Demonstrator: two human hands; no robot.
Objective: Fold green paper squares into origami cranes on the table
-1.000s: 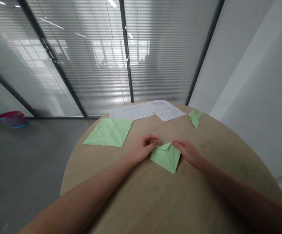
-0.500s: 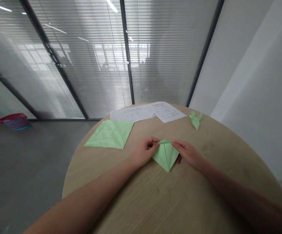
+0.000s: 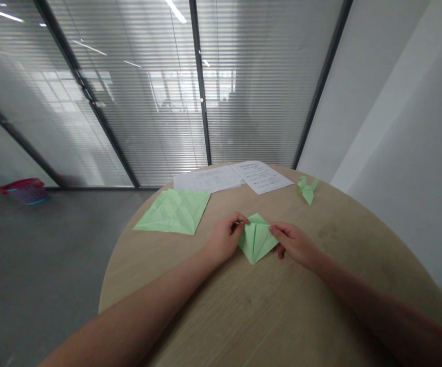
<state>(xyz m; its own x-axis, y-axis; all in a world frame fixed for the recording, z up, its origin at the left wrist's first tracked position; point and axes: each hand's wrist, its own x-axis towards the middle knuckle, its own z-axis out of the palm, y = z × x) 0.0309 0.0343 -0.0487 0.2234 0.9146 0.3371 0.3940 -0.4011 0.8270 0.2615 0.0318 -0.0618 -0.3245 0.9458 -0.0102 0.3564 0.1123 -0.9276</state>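
Between my two hands is a piece of folded green origami paper [image 3: 257, 243], kite-like in outline, with a crease down its middle and its point towards me. My left hand [image 3: 226, 235] pinches its left corner between thumb and fingers. On the other side, my right hand [image 3: 292, 242] grips the right edge, thumb on top and fingers partly hidden beneath. A flap at the far end of the paper stands out beyond the fingers.
A creased green sheet [image 3: 175, 211] lies to the left on the round wooden table [image 3: 221, 326]. Printed white sheets [image 3: 265, 177] rest at the far edge. A small green origami figure [image 3: 307, 190] sits at the right. On the floor stands a red and blue basket [image 3: 25, 191].
The folded paper has turned slightly, its near point shifting left and a little away from me. Its far flap now shows more. Both hands still hold it.
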